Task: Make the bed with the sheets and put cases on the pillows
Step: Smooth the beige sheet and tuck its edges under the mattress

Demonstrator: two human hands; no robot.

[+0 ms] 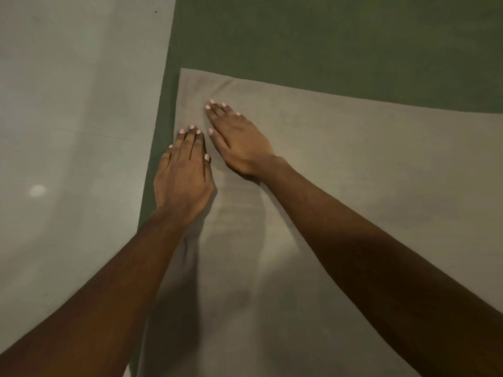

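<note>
On the bed, near its left edge: beige cloth spread flat over green sheet; far-left corner square, far edge running off to the right; sheet or pillow case, cannot tell.
Left hand: palm down, pressed on the left edge of the beige cloth; fingers straight and close together, nothing gripped; little finger out over the green strip.
Right hand: palm down, flat on the beige cloth, just beside and beyond the left hand; fingers straight, slightly fanned, aimed at the far-left corner; nothing gripped.
Cloth surface: soft crease from the corner toward the right fingertips; shallow ridges between the forearms, blurred.
Green sheet: showing beyond the cloth and as a narrow strip along its left side.
Floor: pale grey, left of the bed; one round bright spot on it.
</note>
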